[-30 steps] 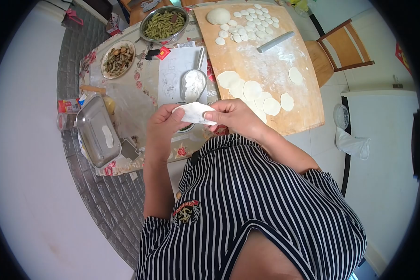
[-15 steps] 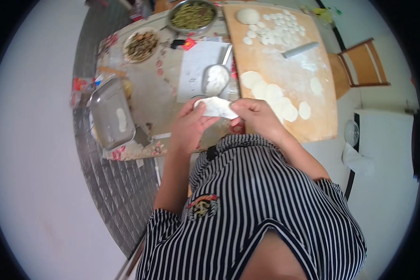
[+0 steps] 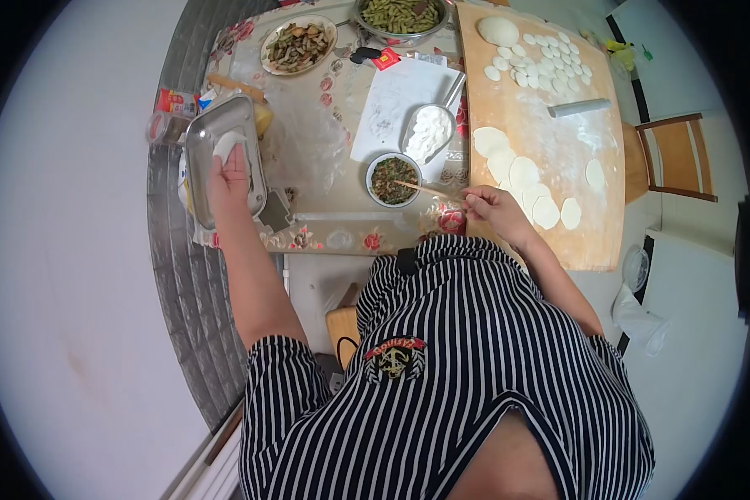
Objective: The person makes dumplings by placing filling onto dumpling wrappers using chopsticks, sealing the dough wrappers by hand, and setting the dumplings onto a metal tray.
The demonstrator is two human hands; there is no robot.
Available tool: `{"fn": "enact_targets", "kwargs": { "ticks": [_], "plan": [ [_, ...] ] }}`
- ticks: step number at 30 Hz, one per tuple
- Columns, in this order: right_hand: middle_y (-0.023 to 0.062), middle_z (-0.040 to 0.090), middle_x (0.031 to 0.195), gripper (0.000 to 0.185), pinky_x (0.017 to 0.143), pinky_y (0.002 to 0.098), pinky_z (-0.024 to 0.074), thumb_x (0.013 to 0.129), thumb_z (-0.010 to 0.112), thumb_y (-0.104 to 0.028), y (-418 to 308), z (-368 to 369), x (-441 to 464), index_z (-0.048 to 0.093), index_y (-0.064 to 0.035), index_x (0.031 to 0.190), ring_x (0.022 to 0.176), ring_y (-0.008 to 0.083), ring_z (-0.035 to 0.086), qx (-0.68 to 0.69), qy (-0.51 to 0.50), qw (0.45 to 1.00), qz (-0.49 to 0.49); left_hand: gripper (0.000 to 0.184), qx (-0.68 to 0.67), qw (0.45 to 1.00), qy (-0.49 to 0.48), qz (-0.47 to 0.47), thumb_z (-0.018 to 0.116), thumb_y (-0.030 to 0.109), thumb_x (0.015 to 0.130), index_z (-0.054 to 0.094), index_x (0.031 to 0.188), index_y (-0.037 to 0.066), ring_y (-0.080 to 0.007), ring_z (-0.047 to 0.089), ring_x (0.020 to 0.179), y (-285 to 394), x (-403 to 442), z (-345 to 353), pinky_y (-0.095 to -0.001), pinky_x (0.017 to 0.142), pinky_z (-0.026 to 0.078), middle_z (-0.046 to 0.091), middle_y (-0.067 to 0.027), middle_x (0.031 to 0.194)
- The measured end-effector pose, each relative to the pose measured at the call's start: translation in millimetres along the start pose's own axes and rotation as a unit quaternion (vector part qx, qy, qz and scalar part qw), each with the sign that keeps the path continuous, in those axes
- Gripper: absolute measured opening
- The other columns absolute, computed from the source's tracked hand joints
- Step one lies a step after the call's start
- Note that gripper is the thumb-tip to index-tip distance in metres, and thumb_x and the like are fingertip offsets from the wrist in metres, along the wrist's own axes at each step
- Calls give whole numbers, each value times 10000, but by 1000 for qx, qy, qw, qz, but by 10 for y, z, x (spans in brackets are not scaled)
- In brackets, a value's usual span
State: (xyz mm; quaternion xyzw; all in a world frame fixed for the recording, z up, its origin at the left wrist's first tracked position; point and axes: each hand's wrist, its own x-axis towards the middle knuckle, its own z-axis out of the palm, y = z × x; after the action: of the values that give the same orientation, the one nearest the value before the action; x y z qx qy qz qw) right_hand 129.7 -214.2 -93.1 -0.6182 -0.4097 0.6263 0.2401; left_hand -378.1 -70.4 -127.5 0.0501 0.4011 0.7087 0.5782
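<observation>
- Over the tray (image 3: 200,158), the left hand (image 3: 231,177) reaches in with fingers nearly straight and close together. White dough (image 3: 229,145) is at its fingertips, inside the tray; I cannot tell whether they grip it or merely touch it.
- Beside the board (image 3: 596,246), the right hand (image 3: 498,212) has its fingers closed on a stick (image 3: 435,192). The stick's far end is in the filling (image 3: 387,188), inside the bowl (image 3: 370,193).
- Dough: if it is soft, as it looks, a pinch or drag from those fingertips could stretch or tear it. Clinging to damp fingers, it might lift or fold as they leave.
- Tray: a forearm leaning on the near rim could tip or slide it.
- Stick: held near one end, it could lever the bowl if pushed sideways; a quick lift could fling filling onto the table (image 3: 308,142).
- Flour (image 3: 431,132): its scoop (image 3: 456,88) stands just beside the bowl, so a nudge to either could knock them together and spill some.
- Rounds (image 3: 524,172): several overlap on the board near the right hand. Too little flour between them could make them stick, and a careless sleeve might crease them.
</observation>
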Motion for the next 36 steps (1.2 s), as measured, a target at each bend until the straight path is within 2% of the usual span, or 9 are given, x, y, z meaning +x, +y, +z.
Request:
{"fn": "enact_targets", "kwargs": {
  "ticks": [2,4,7,10,14,19,25,34,36],
  "plan": [
    [66,678,938,313,780,249,499,970,574,-191,74,39,29,611,32,1187,830,116,618,15,-2,1000,1,295,5,999,22,-42,517,61,948,505,1219,-56,-311,626,1068,17,61,-127,-395,930,541,623,-190,1149],
    [107,698,919,272,772,290,505,926,614,-191,113,40,48,656,-14,1129,810,177,648,-122,10,993,4,292,432,863,234,119,520,34,947,502,1230,-35,-245,633,956,-10,19,-128,-320,808,532,625,-156,1073],
    [143,696,934,229,778,343,509,871,648,-194,132,-1,-22,697,-61,1052,815,266,659,-354,7,935,-37,187,345,856,186,338,497,71,975,570,1132,0,-145,602,762,-185,-395,60,-277,715,494,634,-76,924],
    [156,687,966,196,799,370,502,841,662,-187,371,-60,29,714,-69,989,862,313,649,-299,-78,950,-53,165,385,884,8,266,543,105,968,604,1091,13,-133,605,746,-441,-913,184,-273,725,501,638,-54,870],
    [143,671,1021,190,848,368,498,841,675,-168,389,-25,125,684,-73,1005,941,299,632,-333,-145,924,-115,191,510,841,-170,-59,575,133,958,635,1094,14,-115,619,787,-972,-1496,68,-246,738,497,670,-52,875],
    [136,662,1055,251,842,369,505,813,695,-106,479,92,269,645,-58,1055,949,280,640,-418,-197,884,-74,218,488,833,-125,-229,562,154,970,637,1096,-6,-100,624,811,-1553,-1948,-325,-239,750,495,678,-49,931],
    [143,680,806,163,740,410,533,775,620,-141,499,278,504,684,-36,883,793,332,667,-615,-321,713,-102,202,438,855,-98,-259,540,100,970,618,1096,-37,-108,622,865,-1785,-2105,-535,-235,754,514,663,-86,1037],
    [119,695,911,198,767,418,510,796,566,-119,658,564,687,717,-32,890,839,312,669,-698,-378,586,-166,193,454,859,-64,-227,548,107,958,638,1088,-3,-109,622,831,-1768,-2071,-626,-232,733,502,675,-56,946],
    [114,696,890,199,752,415,508,806,557,-129,575,620,622,720,-37,874,828,314,670,-685,-362,614,-152,193,476,850,-65,-218,541,114,962,641,1091,12,-104,610,806,-1746,-2066,-627,-231,734,491,671,-48,942]
  ]
}}
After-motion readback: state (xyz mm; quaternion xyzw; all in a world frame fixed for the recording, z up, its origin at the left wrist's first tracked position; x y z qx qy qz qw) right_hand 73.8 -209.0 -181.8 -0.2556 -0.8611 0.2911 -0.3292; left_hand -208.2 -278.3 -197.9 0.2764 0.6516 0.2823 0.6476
